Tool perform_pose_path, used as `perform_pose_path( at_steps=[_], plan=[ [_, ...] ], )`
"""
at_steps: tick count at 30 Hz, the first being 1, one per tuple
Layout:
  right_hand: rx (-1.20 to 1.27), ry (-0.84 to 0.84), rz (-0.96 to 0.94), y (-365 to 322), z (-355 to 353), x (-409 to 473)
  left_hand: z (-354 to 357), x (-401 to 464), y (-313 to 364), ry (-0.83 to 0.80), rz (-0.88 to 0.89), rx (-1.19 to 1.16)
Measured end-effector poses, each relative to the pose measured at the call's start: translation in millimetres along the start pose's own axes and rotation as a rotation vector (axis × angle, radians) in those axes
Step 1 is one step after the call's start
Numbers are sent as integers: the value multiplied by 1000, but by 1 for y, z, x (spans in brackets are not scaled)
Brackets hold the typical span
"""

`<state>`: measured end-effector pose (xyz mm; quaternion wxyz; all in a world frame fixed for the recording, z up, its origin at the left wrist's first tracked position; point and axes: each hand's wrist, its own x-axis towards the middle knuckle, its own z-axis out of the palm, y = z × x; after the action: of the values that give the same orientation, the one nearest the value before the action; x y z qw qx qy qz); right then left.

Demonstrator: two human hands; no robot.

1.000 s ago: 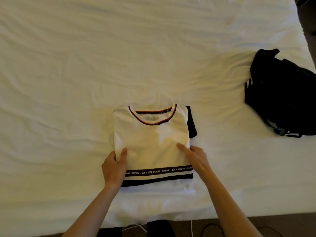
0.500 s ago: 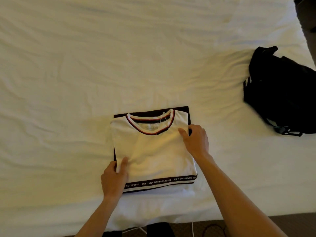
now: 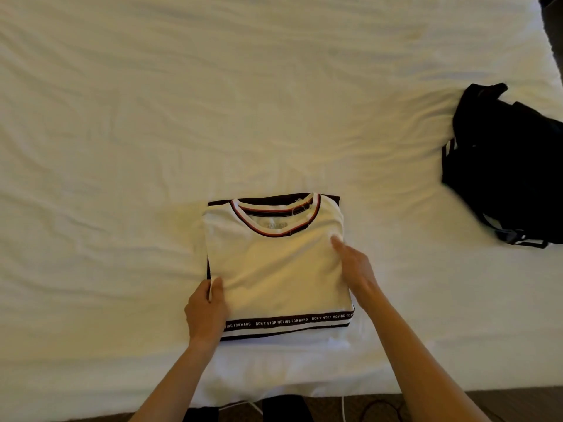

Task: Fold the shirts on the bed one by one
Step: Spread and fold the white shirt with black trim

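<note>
A white, wrinkled bed sheet (image 3: 213, 102) fills nearly the whole view, with a strip of dark floor (image 3: 502, 405) and a thin cable at its near edge. The folded white T-shirt (image 3: 274, 269) (striped collar, black hem band reading DON'T STOP MOVING FORWARD) lies flat on a dark folded garment (image 3: 327, 198) near that edge. The left hand (image 3: 205, 312) pinches the T-shirt's left edge, the right hand (image 3: 355, 269) rests on its right side with fingers straight, and a crumpled black garment (image 3: 505, 166) lies well to the T-shirt's right.
</note>
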<state>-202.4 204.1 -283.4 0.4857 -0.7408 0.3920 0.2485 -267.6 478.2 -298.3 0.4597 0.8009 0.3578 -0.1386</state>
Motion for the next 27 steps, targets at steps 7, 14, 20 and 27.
perform_pose_path(
  at_steps=[7,14,20,27],
  plan=[
    [192,79,-8,-21,-6,1,-6,28,27,99,-173,-96],
    [152,-35,88,-90,-2,25,-3,60,66,76,-79,-84],
    [44,319,-480,-89,-6,21,1,62,60,120,64,-118],
    [-696,266,-1044,16,73,-52,25,11,45,253,391,193]
  ],
)
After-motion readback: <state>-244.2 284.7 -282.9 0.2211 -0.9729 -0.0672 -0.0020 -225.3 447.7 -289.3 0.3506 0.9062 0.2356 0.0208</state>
